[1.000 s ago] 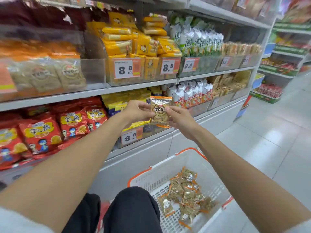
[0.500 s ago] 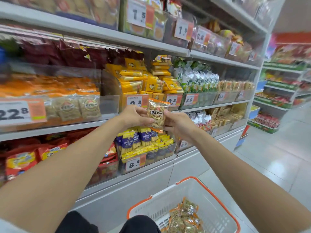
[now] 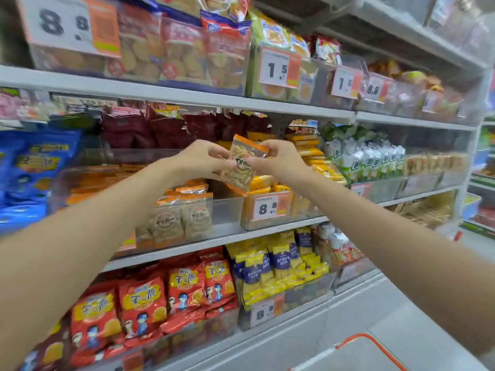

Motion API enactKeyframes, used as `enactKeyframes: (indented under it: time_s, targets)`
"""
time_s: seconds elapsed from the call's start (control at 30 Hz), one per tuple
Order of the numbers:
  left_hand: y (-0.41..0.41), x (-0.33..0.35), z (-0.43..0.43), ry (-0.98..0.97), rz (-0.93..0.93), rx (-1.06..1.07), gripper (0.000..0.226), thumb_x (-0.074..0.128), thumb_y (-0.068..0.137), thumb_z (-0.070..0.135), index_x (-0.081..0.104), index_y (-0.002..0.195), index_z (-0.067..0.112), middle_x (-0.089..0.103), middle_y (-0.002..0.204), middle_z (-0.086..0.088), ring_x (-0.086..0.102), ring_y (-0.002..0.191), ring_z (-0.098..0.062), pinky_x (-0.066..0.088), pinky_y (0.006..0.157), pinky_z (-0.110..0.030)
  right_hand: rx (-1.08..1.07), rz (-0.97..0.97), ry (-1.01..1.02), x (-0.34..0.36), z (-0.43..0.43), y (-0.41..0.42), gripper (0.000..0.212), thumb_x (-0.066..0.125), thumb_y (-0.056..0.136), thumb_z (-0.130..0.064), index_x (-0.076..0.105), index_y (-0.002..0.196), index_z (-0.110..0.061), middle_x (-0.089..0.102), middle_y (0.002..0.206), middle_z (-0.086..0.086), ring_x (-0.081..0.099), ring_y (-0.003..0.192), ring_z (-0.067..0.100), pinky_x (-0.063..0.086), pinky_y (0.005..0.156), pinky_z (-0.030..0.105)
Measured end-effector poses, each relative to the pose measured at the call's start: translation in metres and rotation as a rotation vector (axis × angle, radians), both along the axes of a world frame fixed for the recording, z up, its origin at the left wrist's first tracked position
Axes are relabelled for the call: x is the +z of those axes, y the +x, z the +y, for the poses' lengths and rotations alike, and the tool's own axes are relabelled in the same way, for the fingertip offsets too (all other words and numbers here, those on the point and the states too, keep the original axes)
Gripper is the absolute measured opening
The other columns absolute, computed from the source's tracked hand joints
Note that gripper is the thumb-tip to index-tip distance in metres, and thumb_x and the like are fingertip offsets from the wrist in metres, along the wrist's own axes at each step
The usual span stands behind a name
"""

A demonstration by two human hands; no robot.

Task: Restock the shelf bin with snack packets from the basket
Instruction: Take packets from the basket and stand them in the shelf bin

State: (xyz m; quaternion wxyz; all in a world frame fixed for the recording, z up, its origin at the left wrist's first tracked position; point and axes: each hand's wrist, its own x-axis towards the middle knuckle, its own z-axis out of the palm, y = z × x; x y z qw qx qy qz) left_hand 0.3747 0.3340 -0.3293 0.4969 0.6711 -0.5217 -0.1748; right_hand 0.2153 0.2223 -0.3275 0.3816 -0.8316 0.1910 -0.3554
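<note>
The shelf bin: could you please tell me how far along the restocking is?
Done: matching packets stand in the shelf bin. In hand: left hand and right hand pinch one snack packet near it. Left: dropping it in; only the basket rim shows, contents unseen.

Two forearms shown bare, uncovered from wrist to frame edge, left hand [image 3: 199, 162] seen bare, right hand [image 3: 278, 163] likewise bare, slim fingers, narrow wrists

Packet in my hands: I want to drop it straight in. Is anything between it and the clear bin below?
Nothing visible. The left hand and right hand pinch the packet above the open-topped bin, with space beside its stocked packets.
</note>
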Motion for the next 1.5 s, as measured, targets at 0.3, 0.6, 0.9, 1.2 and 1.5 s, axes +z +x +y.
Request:
enactKeyframes:
  time_s: [0.3,0.6,0.9,1.2,1.5]
  targets:
    - [0.119,0.008,-0.037,0.040,-0.305,0.252,0.018,0.082,0.075,0.017,0.074,0.089,0.009,0.073,0.088,-0.006,0.067,0.076,-0.012,0.055,0.065,-0.021,-0.026,0.179,-0.543,0.021,-0.034,0.134,0.015,0.074,0.083,-0.020,0.070,0.093,-0.009,0.064,0.085,0.003,0.055,0.076,0.015,0.034,0.064,0.023]
    - [0.192,-0.027,-0.096,0.060,-0.375,0.335,0.012,0.077,0.079,0.012,0.067,0.075,0.006,0.064,0.070,-0.007,0.059,0.071,-0.017,0.044,0.065,-0.028,-0.066,0.516,-0.779,0.019,-0.090,0.228,0.028,0.069,0.086,-0.020,0.067,0.113,-0.015,0.062,0.120,0.006,0.057,0.111,0.024,0.043,0.090,0.030]
    - [0.208,-0.052,-0.108,0.262,-0.487,0.322,0.018,0.078,0.078,0.023,0.075,0.089,0.009,0.069,0.083,-0.004,0.058,0.073,-0.010,0.041,0.061,-0.023,-0.033,0.773,-0.947,0.002,-0.098,0.259,0.026,0.071,0.086,-0.018,0.064,0.109,-0.011,0.062,0.102,0.008,0.060,0.094,0.024,0.040,0.069,0.026]
    - [0.216,-0.062,-0.105,0.070,-0.420,0.340,0.015,0.084,0.073,0.018,0.079,0.085,0.013,0.072,0.085,0.002,0.062,0.074,-0.004,0.045,0.068,-0.016,-0.065,0.916,-1.114,-0.001,-0.101,0.262,0.031,0.079,0.077,-0.033,0.066,0.100,-0.017,0.066,0.105,0.004,0.059,0.098,0.023,0.038,0.077,0.028]
    - [0.219,-0.067,-0.109,0.218,-0.435,0.343,0.007,0.078,0.079,0.020,0.077,0.084,0.025,0.072,0.095,0.007,0.065,0.092,-0.012,0.052,0.091,-0.031,-0.076,1.037,-1.340,-0.010,-0.096,0.266,0.055,0.074,0.082,-0.041,0.056,0.128,-0.016,0.060,0.117,0.006,0.050,0.111,0.024,0.030,0.102,0.038]
